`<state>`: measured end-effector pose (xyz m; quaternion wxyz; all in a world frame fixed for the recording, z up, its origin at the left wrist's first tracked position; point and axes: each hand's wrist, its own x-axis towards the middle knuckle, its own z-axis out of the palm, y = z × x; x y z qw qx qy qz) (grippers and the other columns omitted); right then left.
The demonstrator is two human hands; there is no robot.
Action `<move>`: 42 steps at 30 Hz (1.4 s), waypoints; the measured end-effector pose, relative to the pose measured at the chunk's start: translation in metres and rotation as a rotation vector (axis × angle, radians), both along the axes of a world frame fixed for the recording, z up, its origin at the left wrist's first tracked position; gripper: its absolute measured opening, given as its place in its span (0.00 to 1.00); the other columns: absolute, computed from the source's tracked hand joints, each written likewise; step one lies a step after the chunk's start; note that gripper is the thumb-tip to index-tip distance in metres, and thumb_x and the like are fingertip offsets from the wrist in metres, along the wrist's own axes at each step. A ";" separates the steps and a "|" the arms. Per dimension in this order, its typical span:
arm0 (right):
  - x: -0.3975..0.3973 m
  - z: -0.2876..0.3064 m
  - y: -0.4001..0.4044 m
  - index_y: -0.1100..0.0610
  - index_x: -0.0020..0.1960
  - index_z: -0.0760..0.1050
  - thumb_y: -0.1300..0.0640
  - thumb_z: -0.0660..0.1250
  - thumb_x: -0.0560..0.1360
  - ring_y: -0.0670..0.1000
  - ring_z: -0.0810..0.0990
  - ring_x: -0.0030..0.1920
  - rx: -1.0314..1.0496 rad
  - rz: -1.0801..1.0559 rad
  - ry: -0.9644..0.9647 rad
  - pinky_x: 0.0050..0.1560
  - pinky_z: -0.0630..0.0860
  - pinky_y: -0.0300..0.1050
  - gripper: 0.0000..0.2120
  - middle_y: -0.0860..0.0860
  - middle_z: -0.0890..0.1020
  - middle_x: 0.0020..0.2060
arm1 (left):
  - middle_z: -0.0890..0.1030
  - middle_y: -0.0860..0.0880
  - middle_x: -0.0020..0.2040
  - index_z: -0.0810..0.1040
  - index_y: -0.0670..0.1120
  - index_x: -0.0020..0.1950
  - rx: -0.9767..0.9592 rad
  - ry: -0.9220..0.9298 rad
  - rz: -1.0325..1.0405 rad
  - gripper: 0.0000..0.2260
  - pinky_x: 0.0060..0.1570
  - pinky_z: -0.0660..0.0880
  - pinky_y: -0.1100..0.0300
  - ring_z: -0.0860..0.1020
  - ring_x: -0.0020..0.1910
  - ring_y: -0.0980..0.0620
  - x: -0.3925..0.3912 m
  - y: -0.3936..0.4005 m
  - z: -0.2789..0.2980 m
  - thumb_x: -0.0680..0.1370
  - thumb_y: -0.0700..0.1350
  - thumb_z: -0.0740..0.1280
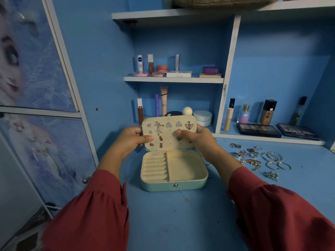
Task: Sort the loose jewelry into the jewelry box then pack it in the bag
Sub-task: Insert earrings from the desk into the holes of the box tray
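A mint-green jewelry box stands open on the blue desk, its cream tray of ring rolls and one large compartment bare. The raised lid panel carries several pinned earrings. My left hand grips the panel's left edge, thumb on its face. At the panel's right side, my right hand pinches a small green earring against it. Loose jewelry, rings, bangles and brooches, lies on the desk to the right of the box. No bag is in view.
Shelves behind hold cosmetics, bottles and dark makeup palettes. A cabinet with printed doors stands at the left. Bare blue desk surface lies in front of the box.
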<state>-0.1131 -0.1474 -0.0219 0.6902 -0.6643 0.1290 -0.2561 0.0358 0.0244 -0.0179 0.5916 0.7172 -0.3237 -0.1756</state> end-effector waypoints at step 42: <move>-0.004 0.010 0.001 0.54 0.44 0.74 0.60 0.69 0.74 0.45 0.81 0.38 0.049 -0.137 -0.149 0.36 0.76 0.37 0.05 0.49 0.84 0.40 | 0.83 0.46 0.42 0.79 0.41 0.46 -0.379 0.061 0.143 0.09 0.37 0.77 0.67 0.82 0.37 0.56 -0.021 -0.011 0.011 0.70 0.31 0.72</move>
